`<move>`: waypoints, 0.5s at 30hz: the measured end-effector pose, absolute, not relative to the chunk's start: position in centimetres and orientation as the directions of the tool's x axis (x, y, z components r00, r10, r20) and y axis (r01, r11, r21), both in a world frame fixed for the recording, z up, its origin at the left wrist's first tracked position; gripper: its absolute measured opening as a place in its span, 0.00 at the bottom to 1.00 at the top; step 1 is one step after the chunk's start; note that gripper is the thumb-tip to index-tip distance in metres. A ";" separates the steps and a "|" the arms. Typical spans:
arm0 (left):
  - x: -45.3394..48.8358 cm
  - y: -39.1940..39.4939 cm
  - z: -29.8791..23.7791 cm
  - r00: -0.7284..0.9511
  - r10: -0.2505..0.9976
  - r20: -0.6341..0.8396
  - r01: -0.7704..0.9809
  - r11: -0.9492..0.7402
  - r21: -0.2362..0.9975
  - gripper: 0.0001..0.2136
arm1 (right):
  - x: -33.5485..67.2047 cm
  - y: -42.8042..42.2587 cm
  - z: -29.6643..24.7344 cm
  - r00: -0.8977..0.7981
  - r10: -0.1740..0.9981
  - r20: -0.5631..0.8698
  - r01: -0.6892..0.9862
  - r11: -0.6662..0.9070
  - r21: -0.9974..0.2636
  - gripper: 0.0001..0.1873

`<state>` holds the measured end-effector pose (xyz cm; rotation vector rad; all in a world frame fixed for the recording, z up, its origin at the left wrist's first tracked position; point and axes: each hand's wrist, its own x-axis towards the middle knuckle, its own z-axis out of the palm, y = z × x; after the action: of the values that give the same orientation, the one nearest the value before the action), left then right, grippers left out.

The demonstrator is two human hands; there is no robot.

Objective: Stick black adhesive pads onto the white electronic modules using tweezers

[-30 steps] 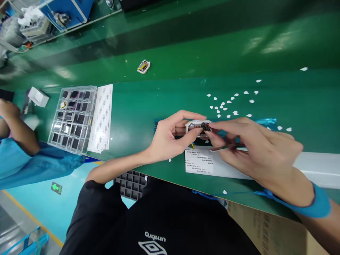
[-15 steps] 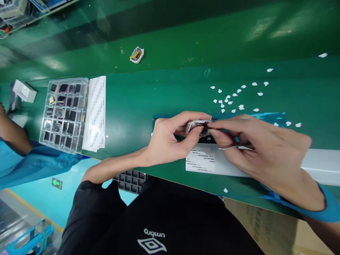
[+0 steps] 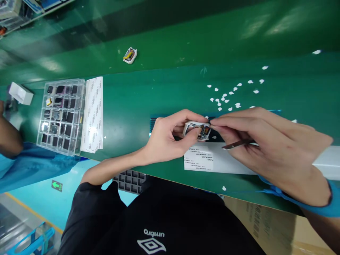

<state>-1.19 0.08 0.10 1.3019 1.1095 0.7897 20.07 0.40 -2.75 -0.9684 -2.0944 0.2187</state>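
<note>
While I watch from afar thru the head cam, the L hand [image 3: 170, 136] grips an open white casing [image 3: 204, 131] just beyond the left end of the printed strip [image 3: 198, 159], fingers along the far rim, thumb laid over the innards. The R hand [image 3: 271, 145] has thumb + index pinched together at the casing's right edge; I can't tell if a tiny part is btwn them. Its other fingers hold a slim metal tool [image 3: 237, 143], tip out above the strip. A 2nd casing [image 3: 130, 55] lies well beyond the strip, off to its left; white tabs [image 3: 226, 101] are scattered beyond the strip too, nearer. I'd guess the held casing is light, w/ a stiff shell, prob. smooth & a bit slippery, and fragile inside. Best hold IMO: outer rim, opp. sides, light pressure, thumb off the circuitry.
</note>
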 end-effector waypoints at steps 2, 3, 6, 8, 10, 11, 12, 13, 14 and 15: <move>-1.3 0.1 0.0 0.372 0.911 -0.181 0.095 0.156 0.983 0.05 | 19.9 0.1 -2.7 -0.368 0.715 0.594 0.544 0.684 -0.486 0.15; -1.4 0.2 -0.1 0.393 0.901 -0.181 0.075 0.165 0.983 0.06 | 19.9 0.0 -2.7 -0.358 0.726 0.588 0.534 0.675 -0.509 0.13; -1.5 0.4 -0.2 0.434 0.878 -0.201 0.050 0.199 0.979 0.08 | 20.1 -0.4 -2.4 -0.353 0.750 0.560 0.553 0.650 -0.522 0.10; -1.6 0.4 -0.2 0.460 0.858 -0.229 0.056 0.230 0.972 0.08 | 20.3 -0.5 -2.2 -0.385 0.734 0.559 0.582 0.664 -0.470 0.13; -1.6 0.4 -0.2 0.475 0.840 -0.262 0.054 0.269 0.962 0.07 | 20.6 -0.4 -2.2 -0.425 0.684 0.593 0.583 0.708 -0.398 0.16; -1.6 0.4 -0.1 0.477 0.835 -0.272 0.044 0.287 0.957 0.07 | 20.7 -0.4 -2.3 -0.440 0.650 0.619 0.572 0.735 -0.364 0.16; -1.6 0.3 -0.1 0.477 0.833 -0.281 0.031 0.303 0.952 0.07 | 20.8 -0.3 -2.3 -0.458 0.622 0.635 0.562 0.756 -0.336 0.16; -1.5 0.3 0.0 0.476 0.830 -0.292 0.022 0.320 0.947 0.06 | 20.8 -0.2 -2.3 -0.475 0.606 0.638 0.555 0.769 -0.317 0.16; -1.5 0.3 0.1 0.474 0.825 -0.307 0.020 0.339 0.941 0.06 | 20.8 -0.1 -2.4 -0.499 0.599 0.627 0.550 0.777 -0.305 0.16; -1.5 0.3 0.2 0.474 0.818 -0.326 0.025 0.358 0.934 0.06 | 20.8 -0.1 -2.4 -0.520 0.593 0.615 0.547 0.784 -0.293 0.16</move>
<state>-1.46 0.25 0.22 1.0938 0.9535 0.6270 20.76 -0.08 -2.43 -0.8415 -2.2413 0.0798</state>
